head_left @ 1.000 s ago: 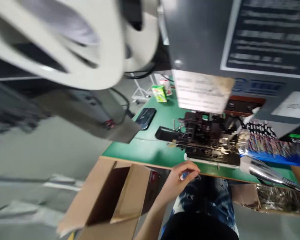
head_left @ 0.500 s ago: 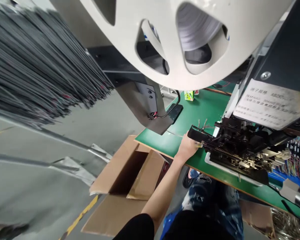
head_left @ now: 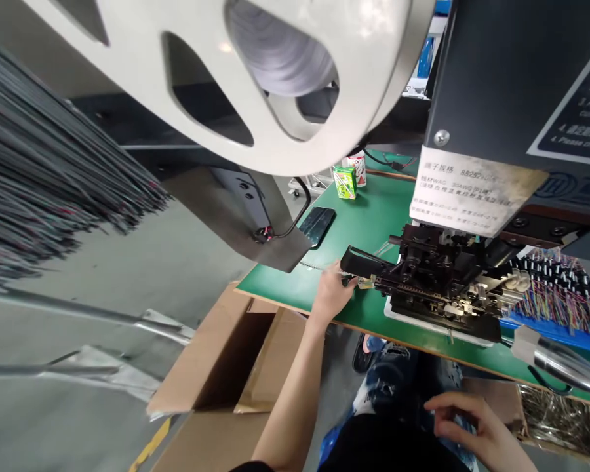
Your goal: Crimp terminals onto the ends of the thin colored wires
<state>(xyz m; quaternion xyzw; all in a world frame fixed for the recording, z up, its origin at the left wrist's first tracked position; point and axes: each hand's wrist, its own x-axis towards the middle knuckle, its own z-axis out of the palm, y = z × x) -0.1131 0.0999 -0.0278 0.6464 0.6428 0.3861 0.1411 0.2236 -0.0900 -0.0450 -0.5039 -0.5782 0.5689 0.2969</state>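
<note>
My left hand (head_left: 333, 294) is at the left end of the black feed guide (head_left: 366, 263) on a crimping machine (head_left: 423, 275). Its fingers are closed round a thin metal terminal strip (head_left: 311, 265), which shows to the left of the hand; part of the grip is hidden behind the fingers and guide. My right hand (head_left: 469, 423) hovers above my lap, below the table edge, fingers loosely bent and apart, with nothing in them.
A large white reel (head_left: 295, 141) hangs above. A phone (head_left: 317, 226), a green box (head_left: 345, 182) and a cup (head_left: 358, 168) stand on the green table (head_left: 285, 288). Bundled wires (head_left: 565, 288) lie right, grey wires (head_left: 54, 170) hang left. An open carton (head_left: 201, 354) sits below.
My right hand has come into view at the lower right. My left hand stays by the feed guide, its thumb now showing. The camera view has turned to the right.
</note>
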